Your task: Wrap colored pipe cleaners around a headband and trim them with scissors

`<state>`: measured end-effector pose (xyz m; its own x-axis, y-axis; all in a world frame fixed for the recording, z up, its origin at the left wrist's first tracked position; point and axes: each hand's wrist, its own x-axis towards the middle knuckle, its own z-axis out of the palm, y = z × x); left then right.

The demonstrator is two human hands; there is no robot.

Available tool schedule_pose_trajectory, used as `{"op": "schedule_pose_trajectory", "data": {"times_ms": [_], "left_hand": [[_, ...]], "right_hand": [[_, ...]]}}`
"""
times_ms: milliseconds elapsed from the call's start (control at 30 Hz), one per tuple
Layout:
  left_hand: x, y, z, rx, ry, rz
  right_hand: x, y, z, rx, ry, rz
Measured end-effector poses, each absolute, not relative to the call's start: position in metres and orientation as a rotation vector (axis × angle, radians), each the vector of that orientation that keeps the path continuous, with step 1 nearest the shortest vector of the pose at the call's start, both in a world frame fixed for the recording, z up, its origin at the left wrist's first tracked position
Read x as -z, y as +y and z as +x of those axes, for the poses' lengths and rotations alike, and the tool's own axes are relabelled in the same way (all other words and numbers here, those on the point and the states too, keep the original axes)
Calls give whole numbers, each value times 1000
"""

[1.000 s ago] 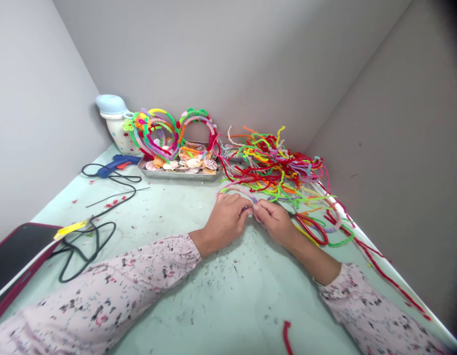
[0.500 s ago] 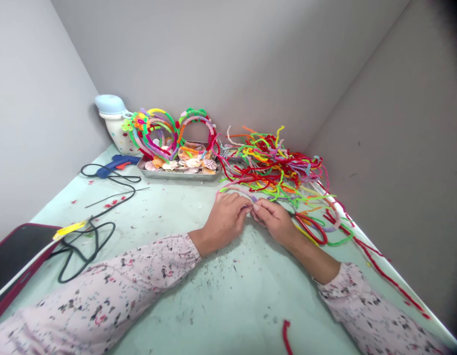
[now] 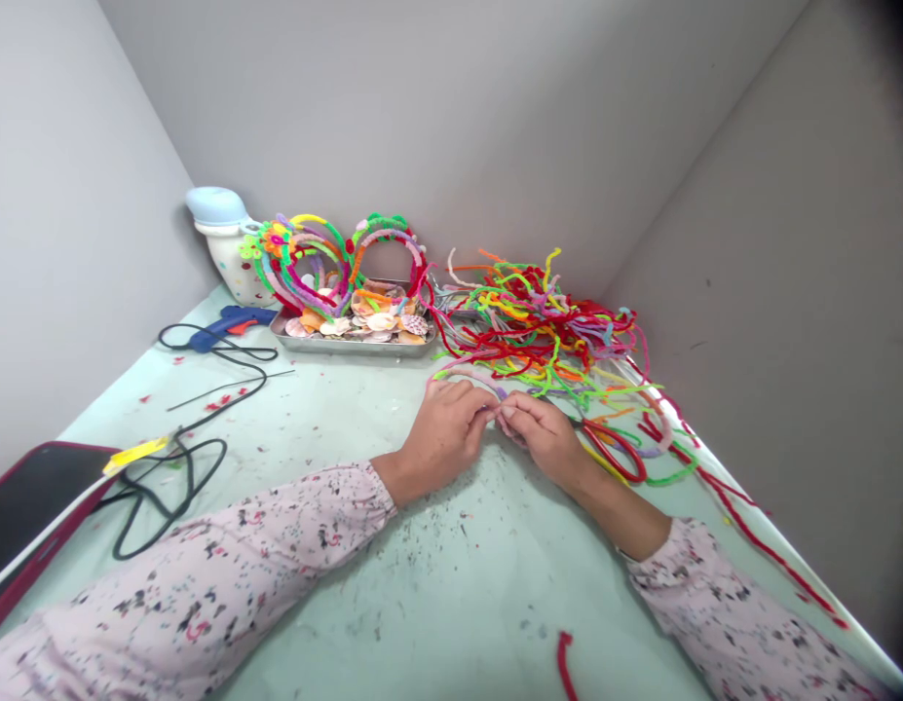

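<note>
My left hand [image 3: 449, 435] and my right hand [image 3: 543, 433] meet near the middle of the table, fingertips pinched close together. Between them they hold a headband [image 3: 470, 370] wrapped in fuzzy pipe cleaners. Its pink arc, with a bit of green and purple, curves up behind the fingers; the rest is hidden by the hands. Whatever small end the fingertips pinch is too covered to make out. Just right of my right hand lie scissors with red handles [image 3: 626, 458], partly under loose pipe cleaners.
A metal tray [image 3: 356, 346] of seashells bears several finished headbands [image 3: 305, 258]. Beside it spreads a tangled heap of pipe cleaners [image 3: 545, 312]. At left are a blue glue gun [image 3: 228, 326], its black cord [image 3: 203, 421], a white cup [image 3: 236, 263] and a dark tablet [image 3: 38, 506].
Hardly anything differs. The fingers of my right hand shift very slightly at the pinch, while the headband and everything on the table stay in place.
</note>
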<state>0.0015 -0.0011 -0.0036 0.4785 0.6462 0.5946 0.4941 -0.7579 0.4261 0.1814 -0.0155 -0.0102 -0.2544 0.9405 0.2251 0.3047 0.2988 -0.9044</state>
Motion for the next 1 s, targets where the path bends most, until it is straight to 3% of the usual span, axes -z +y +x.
{"op": "schedule_pose_trajectory", "data": {"times_ms": [1000], "left_hand": [[0,-2,1,-1165,1019,2461]], "right_hand": [[9,-16,178,-764,-1833,-1196]]}}
